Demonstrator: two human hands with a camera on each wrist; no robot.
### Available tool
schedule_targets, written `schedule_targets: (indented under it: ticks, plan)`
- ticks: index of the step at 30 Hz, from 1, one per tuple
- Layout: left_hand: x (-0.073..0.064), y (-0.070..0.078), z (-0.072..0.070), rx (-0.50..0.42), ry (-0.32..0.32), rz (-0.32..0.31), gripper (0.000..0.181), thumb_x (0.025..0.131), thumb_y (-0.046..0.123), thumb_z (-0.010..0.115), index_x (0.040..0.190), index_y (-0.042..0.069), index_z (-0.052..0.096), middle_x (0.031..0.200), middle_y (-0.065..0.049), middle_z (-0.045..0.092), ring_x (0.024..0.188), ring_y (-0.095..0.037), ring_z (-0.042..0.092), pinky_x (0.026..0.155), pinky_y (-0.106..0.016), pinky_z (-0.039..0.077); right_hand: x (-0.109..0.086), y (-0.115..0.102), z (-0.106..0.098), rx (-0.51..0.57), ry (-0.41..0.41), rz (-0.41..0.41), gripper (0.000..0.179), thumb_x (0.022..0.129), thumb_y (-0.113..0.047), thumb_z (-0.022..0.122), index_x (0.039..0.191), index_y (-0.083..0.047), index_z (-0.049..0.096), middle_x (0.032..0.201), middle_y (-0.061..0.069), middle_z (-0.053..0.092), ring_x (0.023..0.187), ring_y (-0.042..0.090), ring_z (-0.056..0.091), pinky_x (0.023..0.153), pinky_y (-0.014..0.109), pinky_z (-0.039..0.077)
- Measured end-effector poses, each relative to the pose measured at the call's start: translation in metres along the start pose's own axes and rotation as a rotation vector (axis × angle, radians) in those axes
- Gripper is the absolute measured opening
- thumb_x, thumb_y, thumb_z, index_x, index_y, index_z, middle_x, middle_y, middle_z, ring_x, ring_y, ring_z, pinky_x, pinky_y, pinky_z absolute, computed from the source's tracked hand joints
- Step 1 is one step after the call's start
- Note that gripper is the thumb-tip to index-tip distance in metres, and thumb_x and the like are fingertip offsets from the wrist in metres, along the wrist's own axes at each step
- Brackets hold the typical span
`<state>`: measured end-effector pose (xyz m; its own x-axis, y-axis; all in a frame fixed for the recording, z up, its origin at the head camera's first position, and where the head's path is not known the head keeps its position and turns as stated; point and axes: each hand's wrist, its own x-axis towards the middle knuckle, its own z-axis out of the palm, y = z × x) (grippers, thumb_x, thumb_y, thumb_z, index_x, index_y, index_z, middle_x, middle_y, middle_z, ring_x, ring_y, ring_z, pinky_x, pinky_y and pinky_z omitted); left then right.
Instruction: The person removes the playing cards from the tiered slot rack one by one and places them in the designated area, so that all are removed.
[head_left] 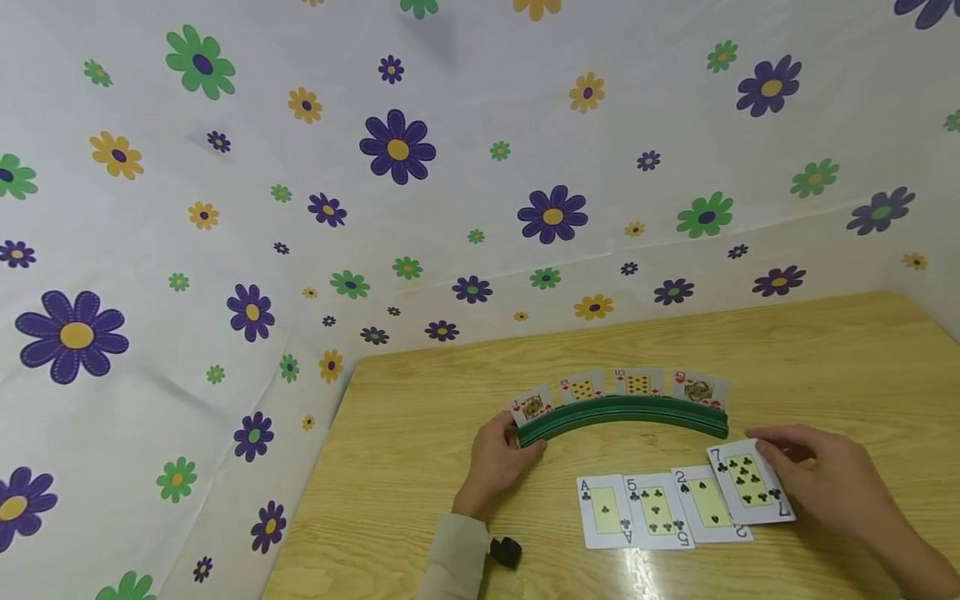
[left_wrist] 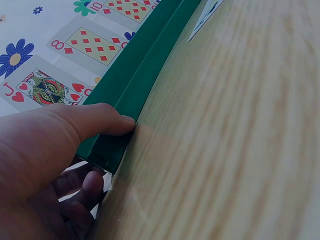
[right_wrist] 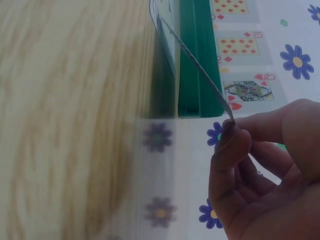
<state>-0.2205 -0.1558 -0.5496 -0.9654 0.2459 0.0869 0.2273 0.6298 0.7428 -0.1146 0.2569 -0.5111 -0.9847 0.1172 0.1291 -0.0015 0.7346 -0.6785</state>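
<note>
A curved green card holder (head_left: 626, 410) stands on the table with a jack of hearts (head_left: 532, 407), an eight of diamonds (head_left: 582, 389), a ten of diamonds (head_left: 638, 383) and a queen of hearts (head_left: 699, 389) upright in it. My left hand (head_left: 501, 457) grips the holder's left end, its thumb (left_wrist: 107, 120) on the front. Between thumb and fingers, my right hand (head_left: 828, 475) pinches a seven of clubs (head_left: 746, 479). That card overlaps the two of spades (head_left: 705, 504). Left of it lie the five of clubs (head_left: 655, 508) and ace of clubs (head_left: 602, 510), face up.
The wooden table (head_left: 390, 467) meets a white sheet (head_left: 450, 217) printed with flowers at the back and left. A small black object (head_left: 506, 552) sits beside the left sleeve (head_left: 455, 554).
</note>
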Motion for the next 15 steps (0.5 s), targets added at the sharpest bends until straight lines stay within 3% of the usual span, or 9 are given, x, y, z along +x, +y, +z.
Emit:
schedule_targets:
  ticks: [5, 15]
  plan:
    - [0.000, 0.001, -0.001, 0.006, -0.004, -0.003, 0.043, 0.094, 0.024, 0.087, 0.131, 0.007, 0.074, 0.084, -0.002, 0.063, 0.065, -0.003, 0.045, 0.058, -0.020, 0.036, 0.005, 0.008, -0.002, -0.047, -0.037, 0.035, 0.023, 0.103, -0.007, 0.072, 0.122, 0.001, 0.080, 0.118, 0.030, 0.078, 0.086, 0.020, 0.068, 0.063, 0.021, 0.043]
    - [0.000, 0.001, -0.001, 0.004, -0.005, -0.002, 0.043, 0.094, 0.023, 0.087, 0.131, 0.008, 0.074, 0.083, -0.002, 0.063, 0.064, -0.003, 0.046, 0.059, -0.020, 0.037, 0.007, 0.019, -0.004, -0.068, -0.106, 0.061, 0.024, 0.105, -0.010, 0.069, 0.122, 0.003, 0.079, 0.112, 0.030, 0.078, 0.082, 0.020, 0.069, 0.065, 0.028, 0.045]
